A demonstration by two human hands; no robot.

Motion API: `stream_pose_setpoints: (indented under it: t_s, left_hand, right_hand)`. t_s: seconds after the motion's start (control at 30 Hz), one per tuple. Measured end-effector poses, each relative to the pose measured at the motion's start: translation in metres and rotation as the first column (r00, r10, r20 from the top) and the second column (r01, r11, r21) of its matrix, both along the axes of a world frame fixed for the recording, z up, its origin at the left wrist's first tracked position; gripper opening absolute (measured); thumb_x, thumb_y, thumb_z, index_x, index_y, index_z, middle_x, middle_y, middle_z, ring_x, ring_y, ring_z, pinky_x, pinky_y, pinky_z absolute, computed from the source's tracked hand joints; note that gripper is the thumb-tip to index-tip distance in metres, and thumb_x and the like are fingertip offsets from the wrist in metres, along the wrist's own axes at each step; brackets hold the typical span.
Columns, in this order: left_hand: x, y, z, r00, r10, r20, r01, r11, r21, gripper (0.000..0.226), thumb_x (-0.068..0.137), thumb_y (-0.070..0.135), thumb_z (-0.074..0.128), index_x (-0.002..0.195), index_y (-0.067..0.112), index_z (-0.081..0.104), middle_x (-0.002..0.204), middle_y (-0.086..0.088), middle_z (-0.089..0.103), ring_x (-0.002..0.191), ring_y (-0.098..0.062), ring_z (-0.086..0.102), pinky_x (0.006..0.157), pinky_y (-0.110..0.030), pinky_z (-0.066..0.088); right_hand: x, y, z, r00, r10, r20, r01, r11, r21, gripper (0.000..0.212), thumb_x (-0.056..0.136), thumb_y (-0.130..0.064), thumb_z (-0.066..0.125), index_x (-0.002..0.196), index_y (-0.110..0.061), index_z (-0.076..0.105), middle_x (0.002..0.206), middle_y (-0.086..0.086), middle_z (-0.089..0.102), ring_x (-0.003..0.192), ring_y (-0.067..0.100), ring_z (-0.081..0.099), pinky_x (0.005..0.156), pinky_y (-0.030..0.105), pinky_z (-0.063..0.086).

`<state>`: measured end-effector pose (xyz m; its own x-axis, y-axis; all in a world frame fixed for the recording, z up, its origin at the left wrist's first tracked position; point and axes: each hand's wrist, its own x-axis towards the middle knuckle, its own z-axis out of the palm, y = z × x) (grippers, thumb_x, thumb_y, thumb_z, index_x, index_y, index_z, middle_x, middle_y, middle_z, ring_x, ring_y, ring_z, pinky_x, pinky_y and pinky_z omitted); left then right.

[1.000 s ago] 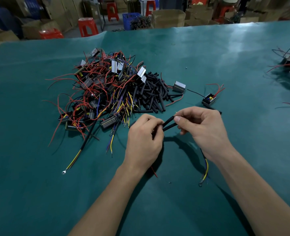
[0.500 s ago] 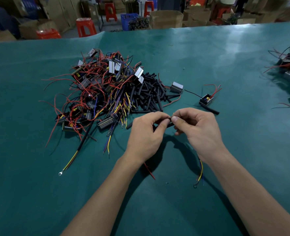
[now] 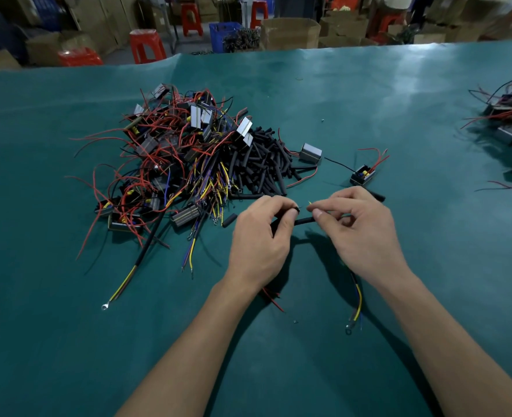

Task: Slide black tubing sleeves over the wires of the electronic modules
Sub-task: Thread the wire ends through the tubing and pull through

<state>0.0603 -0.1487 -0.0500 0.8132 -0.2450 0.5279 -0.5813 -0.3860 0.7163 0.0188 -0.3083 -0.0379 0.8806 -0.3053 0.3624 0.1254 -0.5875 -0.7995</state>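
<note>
My left hand (image 3: 260, 236) pinches a black sleeve (image 3: 304, 220) lying left-to-right between my hands, its open mouth facing my right hand (image 3: 354, 227), which pinches the yellow wire tip (image 3: 310, 203) just beside and level with that mouth.

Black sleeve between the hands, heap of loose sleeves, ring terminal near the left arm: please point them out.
black sleeve (image 3: 304, 220), head view, bare middle between the hands.
heap of loose sleeves (image 3: 263, 164), head view, centre of the heap.
ring terminal (image 3: 105, 305), head view, metal ring.
</note>
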Motion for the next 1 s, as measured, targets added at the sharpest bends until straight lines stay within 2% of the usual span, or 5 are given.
stream_pose_setpoints:
  t_s: [0.1,0.3,0.5,0.8,1.0]
  left_hand:
    - [0.001,0.001,0.000,1.000,-0.001,-0.005,0.001,1.000,-0.001,0.007,0.095,0.011,0.064,0.096,0.010,0.071,0.093,0.001,0.068,0.090,-0.015,0.062,0.082,-0.026,0.048]
    - [0.002,0.001,-0.001,1.000,0.000,-0.012,0.000,1.000,0.005,0.008,0.095,0.013,0.064,0.095,0.011,0.072,0.093,-0.001,0.068,0.091,-0.020,0.063,0.083,-0.042,0.050]
    - [0.001,0.001,-0.001,1.000,0.013,-0.019,-0.013,1.000,0.013,0.011,0.095,0.018,0.061,0.093,0.014,0.071,0.091,0.000,0.066,0.090,-0.023,0.062,0.084,-0.050,0.049]
    - [0.000,0.001,-0.001,1.000,0.003,-0.001,-0.003,0.996,0.093,0.013,0.097,0.019,0.060,0.096,0.014,0.072,0.091,0.000,0.065,0.089,-0.024,0.062,0.085,-0.051,0.048]
    - [0.000,0.001,-0.001,1.000,0.006,0.003,-0.007,0.991,0.132,0.017,0.096,0.023,0.057,0.097,0.016,0.072,0.092,-0.001,0.064,0.089,-0.025,0.062,0.085,-0.050,0.047]
  right_hand:
    - [0.000,0.000,0.004,0.998,0.008,0.063,0.003,0.984,-0.178,0.012,0.086,-0.011,0.079,0.092,-0.021,0.082,0.082,-0.008,0.066,0.070,0.009,0.061,0.067,0.011,0.046]
    - [0.000,-0.002,0.015,0.991,0.071,0.115,-0.025,0.933,-0.358,0.013,0.082,-0.008,0.081,0.089,-0.019,0.082,0.078,-0.008,0.076,0.071,0.007,0.066,0.073,0.018,0.052]
    - [-0.001,0.000,0.014,0.964,0.167,0.208,-0.040,0.860,-0.509,0.009,0.083,-0.004,0.080,0.088,-0.011,0.078,0.078,-0.001,0.077,0.068,0.019,0.072,0.065,0.039,0.059]
    - [-0.005,0.000,0.009,0.944,0.230,0.236,-0.055,0.816,-0.575,0.008,0.086,0.000,0.077,0.089,-0.006,0.074,0.080,0.004,0.073,0.070,0.028,0.068,0.066,0.041,0.054]
    - [-0.001,0.000,0.013,0.962,0.204,0.180,-0.086,0.856,-0.510,0.014,0.082,0.001,0.079,0.089,-0.010,0.075,0.078,-0.004,0.073,0.069,0.014,0.065,0.069,0.037,0.055]
